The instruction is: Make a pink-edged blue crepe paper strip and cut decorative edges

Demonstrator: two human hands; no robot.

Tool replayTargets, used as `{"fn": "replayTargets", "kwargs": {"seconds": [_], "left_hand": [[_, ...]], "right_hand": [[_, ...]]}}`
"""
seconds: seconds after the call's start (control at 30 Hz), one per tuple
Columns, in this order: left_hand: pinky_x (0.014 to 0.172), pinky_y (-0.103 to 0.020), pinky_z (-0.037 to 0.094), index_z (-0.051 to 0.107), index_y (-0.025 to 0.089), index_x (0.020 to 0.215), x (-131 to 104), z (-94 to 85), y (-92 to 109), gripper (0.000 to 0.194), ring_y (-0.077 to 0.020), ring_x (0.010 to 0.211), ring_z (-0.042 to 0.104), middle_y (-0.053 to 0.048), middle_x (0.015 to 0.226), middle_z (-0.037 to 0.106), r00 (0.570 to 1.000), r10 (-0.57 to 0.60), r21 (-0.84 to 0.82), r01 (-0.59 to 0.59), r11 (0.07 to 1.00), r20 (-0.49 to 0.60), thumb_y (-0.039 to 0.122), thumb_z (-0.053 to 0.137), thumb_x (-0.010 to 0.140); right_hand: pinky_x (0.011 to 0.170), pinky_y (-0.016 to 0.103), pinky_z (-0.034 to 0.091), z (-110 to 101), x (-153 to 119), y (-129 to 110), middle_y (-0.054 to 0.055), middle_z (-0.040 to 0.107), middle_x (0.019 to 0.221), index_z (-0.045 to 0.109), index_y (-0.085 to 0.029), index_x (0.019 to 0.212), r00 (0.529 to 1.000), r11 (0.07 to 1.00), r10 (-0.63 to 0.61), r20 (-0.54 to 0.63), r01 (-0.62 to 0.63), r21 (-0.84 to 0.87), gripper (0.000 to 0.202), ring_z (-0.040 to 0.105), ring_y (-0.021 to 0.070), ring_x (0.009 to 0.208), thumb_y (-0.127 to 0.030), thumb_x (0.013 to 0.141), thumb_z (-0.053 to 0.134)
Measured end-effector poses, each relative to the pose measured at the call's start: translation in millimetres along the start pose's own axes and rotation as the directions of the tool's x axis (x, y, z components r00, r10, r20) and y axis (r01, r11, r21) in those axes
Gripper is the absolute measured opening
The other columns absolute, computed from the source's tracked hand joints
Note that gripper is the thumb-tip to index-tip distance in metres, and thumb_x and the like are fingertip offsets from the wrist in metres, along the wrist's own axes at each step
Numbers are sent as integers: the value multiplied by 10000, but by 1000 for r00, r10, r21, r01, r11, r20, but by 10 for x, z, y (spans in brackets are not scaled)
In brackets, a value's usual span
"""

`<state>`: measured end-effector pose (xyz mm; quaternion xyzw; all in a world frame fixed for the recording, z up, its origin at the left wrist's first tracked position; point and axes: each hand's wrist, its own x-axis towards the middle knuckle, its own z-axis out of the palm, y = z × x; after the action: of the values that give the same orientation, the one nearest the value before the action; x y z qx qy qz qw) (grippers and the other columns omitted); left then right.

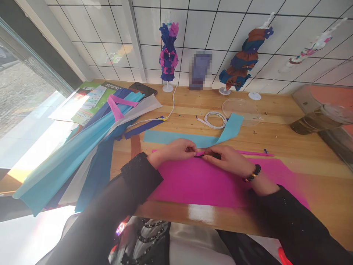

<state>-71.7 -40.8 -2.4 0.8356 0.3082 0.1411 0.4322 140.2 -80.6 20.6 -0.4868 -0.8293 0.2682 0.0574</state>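
Observation:
My left hand [180, 149] and my right hand [230, 159] meet over the far edge of a large magenta crepe paper sheet [198, 182]. Fingertips of both are pinched around a small dark strip [199, 156], whose exact kind is too small to make out. Beneath and beyond my fingers runs a narrow magenta paper strip [256, 153], partly hidden by the hands. A light blue paper strip [179, 137] lies just past them, its right end folded upward.
Crepe paper lengths [91, 141] pile up at the left by the window. Behind stand a roll of double-sided tape [215, 120], a clear round lid [241, 110], a phone [143, 88] and paper-dressed stands [168, 55]. A dark drink cup [317, 121] is at the right.

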Motion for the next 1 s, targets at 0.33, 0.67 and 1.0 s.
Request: {"fn": "replayTargets", "kwargs": {"seconds": [0.33,0.67,1.0], "left_hand": [[546,-187,324,624,157,773,-3,7,-12,191,-80,607,473,23,678,574,1000,6,-13,-6,1000,-1,240,454,751],[541,-188,318,619,152,760,8,-1,-26,188,-79,596,468,21,669,575,1000,8,-12,-8,1000,2,242,454,757],[540,-187,323,635,158,796,9,14,-53,204,-80,597,467,23,679,580,1000,16,-21,-16,1000,21,228,449,747]], "right_hand": [[582,260,360,30,-3,6,38,660,748,629,-186,828,1000,1000,-3,-10,4,29,324,552,154,654,-435,843,422],[589,261,364,71,-17,28,29,649,724,620,-192,819,999,999,-13,-40,14,32,323,544,152,649,-443,847,417],[573,252,360,63,-18,28,25,645,695,624,-190,799,998,999,-25,-58,26,23,314,534,141,615,-432,844,429]]}}
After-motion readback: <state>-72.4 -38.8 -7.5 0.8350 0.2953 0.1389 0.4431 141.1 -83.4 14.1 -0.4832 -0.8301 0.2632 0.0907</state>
